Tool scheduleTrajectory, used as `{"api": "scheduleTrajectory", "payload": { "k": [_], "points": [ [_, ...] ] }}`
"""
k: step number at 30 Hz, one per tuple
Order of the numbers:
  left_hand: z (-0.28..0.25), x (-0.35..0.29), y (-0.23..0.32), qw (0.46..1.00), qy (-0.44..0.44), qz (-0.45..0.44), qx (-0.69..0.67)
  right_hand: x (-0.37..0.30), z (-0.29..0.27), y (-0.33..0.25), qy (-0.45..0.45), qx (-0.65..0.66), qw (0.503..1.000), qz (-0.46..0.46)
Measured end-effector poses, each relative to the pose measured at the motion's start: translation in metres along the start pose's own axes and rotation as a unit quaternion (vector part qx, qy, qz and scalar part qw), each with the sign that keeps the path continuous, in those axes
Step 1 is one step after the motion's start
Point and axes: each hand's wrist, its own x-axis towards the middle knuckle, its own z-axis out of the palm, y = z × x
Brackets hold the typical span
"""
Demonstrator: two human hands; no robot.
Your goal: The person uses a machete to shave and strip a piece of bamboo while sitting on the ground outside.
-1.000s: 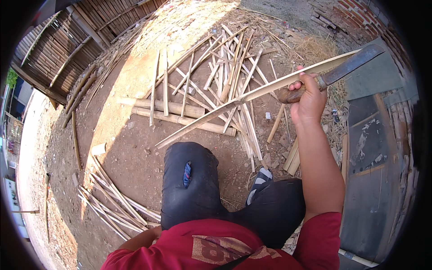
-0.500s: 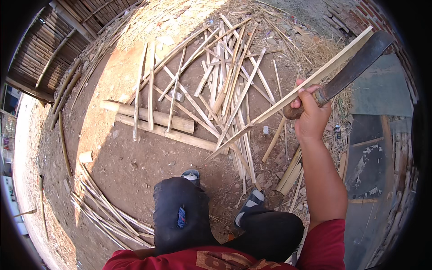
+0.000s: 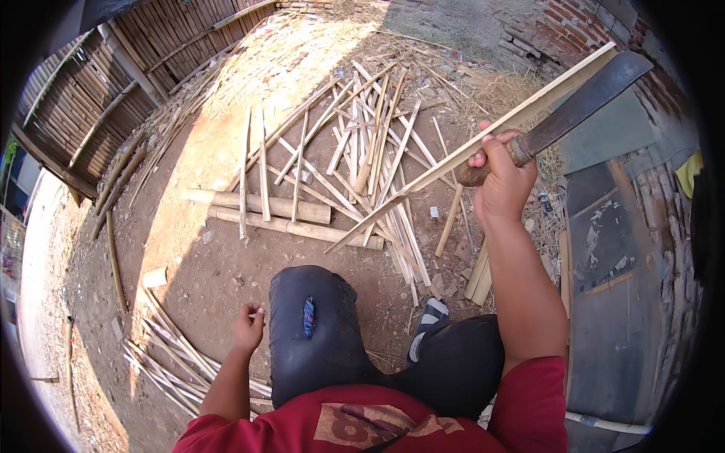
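Observation:
My right hand [image 3: 504,175] is raised at the right, closed around the wooden handle of a machete [image 3: 587,102]. Its broad dark blade points up and to the right. The same hand grips a long split bamboo strip [image 3: 436,171], which runs beside the blade and slants down to the left over the pile. By my left knee, my left hand [image 3: 248,328] hangs with its fingers curled in and nothing visible in them. Below it lies a bundle of thin bamboo strips [image 3: 175,351].
Ahead lies a crossed pile of split bamboo strips [image 3: 374,143]. Two bamboo poles [image 3: 302,232] lie left of it, with strips resting across them. A short bamboo piece [image 3: 155,277] sits at left. Dark sheets [image 3: 612,264] lie at right; a bamboo-slat wall [image 3: 177,38] stands at far left.
My left hand has come into view beside my left knee. The right hand, still holding the machete and bamboo strip, has shifted slightly left. The view has tilted up a little.

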Motion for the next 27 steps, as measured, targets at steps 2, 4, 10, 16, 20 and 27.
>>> {"api": "scheduleTrajectory", "payload": {
  "k": [2,4,10,16,20,27],
  "points": [
    [-0.030,0.013,0.085,0.977,0.071,0.199,-0.022,-0.010,0.025,-0.033,0.021,0.036,0.999,-0.025],
    [-0.057,-0.015,0.182,0.895,0.178,0.402,0.077,-0.026,0.047,-0.064,0.007,0.079,0.996,-0.039],
    [-0.074,-0.069,0.272,0.833,0.216,0.485,0.156,-0.070,0.078,-0.118,-0.009,0.175,0.984,0.030],
    [-0.061,-0.101,0.242,0.901,0.127,0.406,0.088,-0.080,0.035,-0.103,0.011,0.062,0.992,0.107],
    [-0.052,-0.101,0.209,0.925,0.028,0.349,0.146,-0.080,-0.061,-0.065,-0.045,-0.284,0.955,0.076],
    [-0.029,-0.104,0.191,0.946,-0.025,0.262,0.189,-0.122,-0.094,-0.037,-0.411,-0.622,0.664,-0.054]
  ]
}}
